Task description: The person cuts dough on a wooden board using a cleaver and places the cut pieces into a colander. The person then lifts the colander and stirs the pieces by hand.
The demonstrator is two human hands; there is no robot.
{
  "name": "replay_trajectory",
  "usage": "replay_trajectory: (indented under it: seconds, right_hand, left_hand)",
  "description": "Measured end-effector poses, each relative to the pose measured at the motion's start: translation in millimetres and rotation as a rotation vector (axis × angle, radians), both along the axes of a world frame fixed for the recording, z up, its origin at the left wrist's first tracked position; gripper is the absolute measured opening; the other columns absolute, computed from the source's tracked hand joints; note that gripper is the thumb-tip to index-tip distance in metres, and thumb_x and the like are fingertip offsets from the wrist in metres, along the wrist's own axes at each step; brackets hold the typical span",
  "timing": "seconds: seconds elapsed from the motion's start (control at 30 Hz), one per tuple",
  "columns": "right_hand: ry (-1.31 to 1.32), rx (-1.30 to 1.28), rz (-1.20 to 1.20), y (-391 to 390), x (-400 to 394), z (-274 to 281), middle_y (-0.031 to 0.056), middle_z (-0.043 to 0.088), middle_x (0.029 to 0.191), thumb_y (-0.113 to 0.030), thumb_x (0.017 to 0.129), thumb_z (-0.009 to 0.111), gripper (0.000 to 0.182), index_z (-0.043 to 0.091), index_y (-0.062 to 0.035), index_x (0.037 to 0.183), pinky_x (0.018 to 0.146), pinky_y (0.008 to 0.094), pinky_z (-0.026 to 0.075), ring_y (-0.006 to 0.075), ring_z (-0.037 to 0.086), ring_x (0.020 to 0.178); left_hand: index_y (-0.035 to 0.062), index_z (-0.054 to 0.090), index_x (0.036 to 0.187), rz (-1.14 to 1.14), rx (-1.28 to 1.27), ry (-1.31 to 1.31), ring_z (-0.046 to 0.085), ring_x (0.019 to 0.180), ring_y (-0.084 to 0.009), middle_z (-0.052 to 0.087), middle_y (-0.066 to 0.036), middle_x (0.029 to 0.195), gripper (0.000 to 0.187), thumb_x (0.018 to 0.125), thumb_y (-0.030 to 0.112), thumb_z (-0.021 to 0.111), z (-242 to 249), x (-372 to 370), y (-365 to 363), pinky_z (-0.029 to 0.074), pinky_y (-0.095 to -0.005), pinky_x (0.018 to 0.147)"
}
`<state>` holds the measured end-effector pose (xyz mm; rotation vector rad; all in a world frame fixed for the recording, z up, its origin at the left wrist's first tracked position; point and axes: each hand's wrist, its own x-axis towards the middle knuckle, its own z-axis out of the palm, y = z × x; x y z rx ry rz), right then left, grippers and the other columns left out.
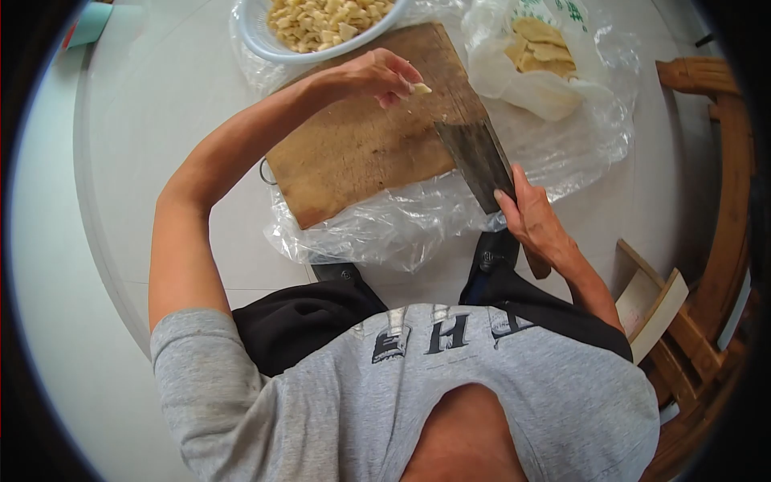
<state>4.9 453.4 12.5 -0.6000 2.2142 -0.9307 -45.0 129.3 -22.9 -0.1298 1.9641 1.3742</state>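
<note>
Over the far part of the wooden cutting board (353, 153), my left hand (385, 78) pinches a small pale-yellow piece of food (420, 89) between its fingertips. My right hand (533, 215) is wrapped round the handle of a cleaver (475, 161). The wide dark blade points up and left, its far end overlapping the right edge of the board. A blue-white plastic basket (277, 55) beyond the board holds many cut pale-yellow pieces (329, 20). To the right, an open plastic bag (546, 96) contains larger flat yellowish slabs (540, 48).
Clear plastic sheeting (385, 229) lies on the pale tiled floor (152, 104) under the board. A wooden chair (723, 177) stands at the right. My shoes (494, 249) are just in front of the sheeting. A turquoise container (88, 24) is at the far left.
</note>
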Motion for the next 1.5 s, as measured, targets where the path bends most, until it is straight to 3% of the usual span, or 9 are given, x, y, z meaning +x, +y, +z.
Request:
replay_trajectory:
  seconds: [0.13, 0.27, 0.57, 0.7, 0.73, 0.83, 0.93, 1.1, 1.5]
  right_hand:
    - [-0.025, -0.012, -0.025, -0.2, 2.2, 2.0, 0.0268, 0.049, 0.059, -0.004, 0.085, 0.052, 0.022, 0.036, 0.0028, 0.099, 0.050, 0.0461, 0.037, 0.0468, 0.049, 0.057]
    - [-0.013, -0.062, -0.016, 3.0, 2.5, -1.7, 0.0266, 0.048, 0.058, -0.003, 0.085, 0.051, 0.021, 0.035, 0.0030, 0.097, 0.049, 0.0457, 0.037, 0.0469, 0.048, 0.056]
    - [-0.024, -0.055, -0.029, 4.9, 3.7, -7.2, 0.0265, 0.046, 0.055, -0.005, 0.084, 0.053, 0.022, 0.036, 0.0035, 0.096, 0.048, 0.0463, 0.036, 0.0467, 0.047, 0.055]
    - [-0.004, -0.046, -0.025, 5.7, 3.1, -7.7, 0.0263, 0.046, 0.055, -0.005, 0.084, 0.052, 0.021, 0.036, 0.0028, 0.096, 0.048, 0.0464, 0.036, 0.0463, 0.047, 0.054]
    - [-0.027, -0.044, -0.030, 6.2, 2.0, -6.4, 0.0262, 0.046, 0.055, -0.006, 0.084, 0.052, 0.021, 0.036, 0.0026, 0.095, 0.048, 0.0461, 0.036, 0.0461, 0.047, 0.054]
    - [-0.068, -0.068, -0.035, 6.3, -0.6, -5.1, 0.0252, 0.046, 0.055, -0.006, 0.085, 0.052, 0.020, 0.036, 0.0020, 0.093, 0.047, 0.0449, 0.037, 0.0448, 0.048, 0.053]
    - [-0.055, -0.127, -0.028, 7.0, -2.4, -6.5, 0.0235, 0.047, 0.054, -0.005, 0.085, 0.052, 0.019, 0.035, 0.0018, 0.092, 0.047, 0.0428, 0.037, 0.0412, 0.049, 0.049]
    - [-0.078, -0.141, -0.058, -3.2, -9.0, 9.2, 0.0215, 0.048, 0.054, -0.005, 0.085, 0.051, 0.019, 0.035, 0.0020, 0.092, 0.047, 0.0403, 0.039, 0.0338, 0.050, 0.047]
    - [-0.020, -0.143, -0.020, -33.3, -30.1, 2.2, 0.0277, 0.049, 0.060, -0.005, 0.084, 0.050, 0.020, 0.034, 0.0032, 0.094, 0.052, 0.0452, 0.039, 0.0464, 0.050, 0.059]
  left_hand:
    - [-0.0022, 0.049, 0.120, 0.034, -0.029, 0.064, 0.061, 0.072, -0.0150, 0.062, -0.008, 0.083, 0.045, 0.077, 0.007, 0.060, -46.1, 10.9, 0.4, 0.052, -0.0264, 0.066]
    - [-0.0005, 0.054, 0.104, 0.119, -0.322, 0.198, 0.062, 0.077, -0.0149, 0.064, -0.009, 0.085, 0.029, 0.078, 0.009, 0.062, -34.6, 32.0, -2.5, 0.052, -0.0262, 0.066]
    - [0.0019, 0.062, 0.095, 0.521, 0.056, 0.378, 0.060, 0.068, -0.0109, 0.062, -0.002, 0.073, 0.024, 0.076, 0.015, 0.068, -43.9, 13.8, 19.5, 0.048, -0.0239, 0.060]
    - [0.0020, 0.066, 0.094, 0.270, -0.375, 0.615, 0.057, 0.070, -0.0111, 0.062, -0.005, 0.081, 0.029, 0.077, 0.025, 0.071, -63.0, 21.8, 24.8, 0.047, -0.0242, 0.064]
    - [0.0006, 0.066, 0.087, 0.275, -0.387, 0.564, 0.059, 0.075, -0.0227, 0.060, -0.014, 0.079, 0.035, 0.074, 0.032, 0.069, -60.5, 24.7, 24.8, 0.047, -0.0341, 0.068]
    - [0.0014, 0.066, 0.092, 0.197, -0.482, 0.570, 0.059, 0.076, -0.0244, 0.059, -0.013, 0.079, 0.034, 0.072, 0.029, 0.071, -53.3, 33.4, 21.0, 0.047, -0.0346, 0.069]
    - [0.0036, 0.063, 0.101, 0.150, -0.530, 0.701, 0.056, 0.068, -0.0154, 0.059, -0.008, 0.078, 0.035, 0.071, 0.020, 0.073, -55.6, 37.7, 18.7, 0.048, -0.0300, 0.065]
    - [0.0020, 0.061, 0.098, 0.117, -0.436, 0.740, 0.055, 0.068, -0.0141, 0.058, -0.008, 0.083, 0.033, 0.069, 0.012, 0.074, -63.8, 31.8, 21.4, 0.048, -0.0287, 0.065]
    - [0.0018, 0.062, 0.100, 0.189, -0.424, 0.812, 0.054, 0.064, -0.0112, 0.057, -0.005, 0.080, 0.036, 0.067, 0.006, 0.074, -66.3, 40.2, 29.4, 0.048, -0.0251, 0.063]
